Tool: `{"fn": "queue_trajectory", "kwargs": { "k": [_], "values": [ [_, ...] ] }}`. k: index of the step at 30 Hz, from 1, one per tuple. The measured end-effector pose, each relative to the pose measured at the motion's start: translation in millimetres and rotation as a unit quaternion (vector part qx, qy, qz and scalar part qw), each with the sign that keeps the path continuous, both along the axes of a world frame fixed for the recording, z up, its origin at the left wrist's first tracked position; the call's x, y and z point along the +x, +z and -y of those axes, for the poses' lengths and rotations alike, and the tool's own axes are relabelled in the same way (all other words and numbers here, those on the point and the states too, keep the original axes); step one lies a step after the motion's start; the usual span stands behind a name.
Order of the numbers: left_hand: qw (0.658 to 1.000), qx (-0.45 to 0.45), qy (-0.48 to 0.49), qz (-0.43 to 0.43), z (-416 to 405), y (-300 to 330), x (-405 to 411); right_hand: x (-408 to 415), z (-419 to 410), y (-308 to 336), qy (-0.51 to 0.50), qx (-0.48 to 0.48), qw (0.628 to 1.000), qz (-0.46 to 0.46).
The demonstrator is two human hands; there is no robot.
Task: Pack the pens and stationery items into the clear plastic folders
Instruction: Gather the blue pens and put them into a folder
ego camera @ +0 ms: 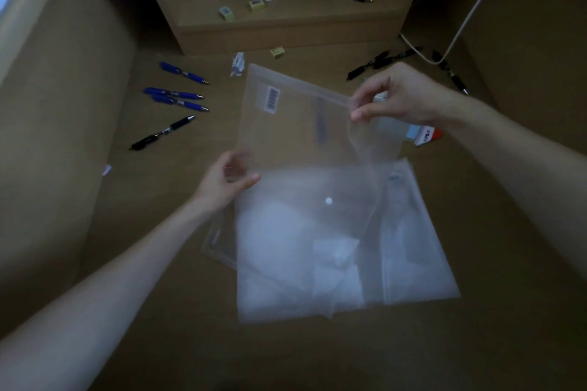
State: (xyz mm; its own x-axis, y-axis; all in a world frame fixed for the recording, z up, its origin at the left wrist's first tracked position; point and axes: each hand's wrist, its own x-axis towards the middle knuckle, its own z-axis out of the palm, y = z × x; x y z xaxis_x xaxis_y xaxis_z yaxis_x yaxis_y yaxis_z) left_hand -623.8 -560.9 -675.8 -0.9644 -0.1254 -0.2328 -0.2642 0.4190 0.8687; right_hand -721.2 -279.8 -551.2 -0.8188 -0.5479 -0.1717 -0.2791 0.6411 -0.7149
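Dim, blurred light hides what lies inside the folder stack (pixel 333 257) on the desk (pixel 190 343). Above it, the left hand (pixel 227 182) pinches a clear folder (pixel 295 133) at its near corner, the right hand (pixel 398 95) pinching its far edge. Blue pens (pixel 176 95) and a black pen (pixel 162 133) lie left, more black pens (pixel 381 62) beyond. The barcode label (pixel 272 99) is unreadable.

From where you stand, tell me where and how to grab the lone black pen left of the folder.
Pinch the black pen at mid-barrel, coming straight down with the left hand. It lies flat on the desk, slanted, tip up-right, apart from the blue pens, so both long sides are free for fingers.
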Motion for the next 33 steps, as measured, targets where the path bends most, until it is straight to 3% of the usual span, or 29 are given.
{"fn": "queue_trajectory", "kwargs": {
  "k": [6,11,17,24,31,33],
  "values": [
    [0.988,0.141,0.056,0.005,-20.4,-0.9,4.2,-9.9,1.6,-12.7,-0.091,0.033,0.990,-0.101],
    [0.979,0.178,0.095,-0.004,-29.7,-10.4,23.7,0.0,-7.0,-50.0,-0.160,0.043,0.975,-0.147],
    [0.982,0.146,0.120,-0.001,-23.1,-27.7,45.3,30.5,-30.9,-102.8,-0.240,0.032,0.969,-0.050],
    [0.980,0.155,0.123,0.001,-25.3,-20.8,39.4,31.9,-37.4,-109.8,-0.243,0.052,0.968,-0.034],
    [0.980,0.134,0.143,0.046,-14.6,-34.1,47.7,50.4,-61.8,-139.6,-0.363,0.041,0.922,0.126],
    [0.981,0.116,0.144,0.065,-3.4,-40.1,50.6,58.9,-67.2,-144.8,-0.381,0.085,0.908,0.151]
  ]
}}
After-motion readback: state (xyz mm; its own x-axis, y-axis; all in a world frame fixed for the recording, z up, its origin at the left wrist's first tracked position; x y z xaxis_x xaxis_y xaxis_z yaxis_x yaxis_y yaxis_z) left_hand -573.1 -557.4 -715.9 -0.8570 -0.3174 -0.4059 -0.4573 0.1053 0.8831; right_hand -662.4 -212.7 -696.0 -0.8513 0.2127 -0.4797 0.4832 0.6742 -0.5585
